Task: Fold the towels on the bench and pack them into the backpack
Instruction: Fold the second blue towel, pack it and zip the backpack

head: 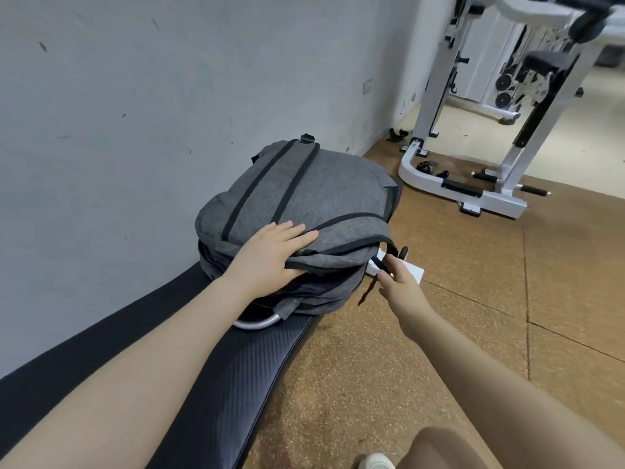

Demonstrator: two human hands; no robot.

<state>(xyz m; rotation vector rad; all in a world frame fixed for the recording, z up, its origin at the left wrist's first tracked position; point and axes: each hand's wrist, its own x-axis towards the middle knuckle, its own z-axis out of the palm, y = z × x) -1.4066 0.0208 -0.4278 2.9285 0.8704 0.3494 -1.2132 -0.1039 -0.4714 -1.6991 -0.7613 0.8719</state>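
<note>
No towels show anywhere on the bench; its black pad is bare apart from the load at its far end. The grey backpack lies flat there, bulging, against the wall. The left hand lies spread over its top flap, fingers extended, thumb tucked under the flap edge, pressing it down. The right hand pinches a black zipper pull or strap end at the bag's right corner, fingers closed on it. Judgement: folding and packing appear complete; only closing the bag remains. Whether towels are inside cannot be confirmed. The zip's extent is not discernible.
</note>
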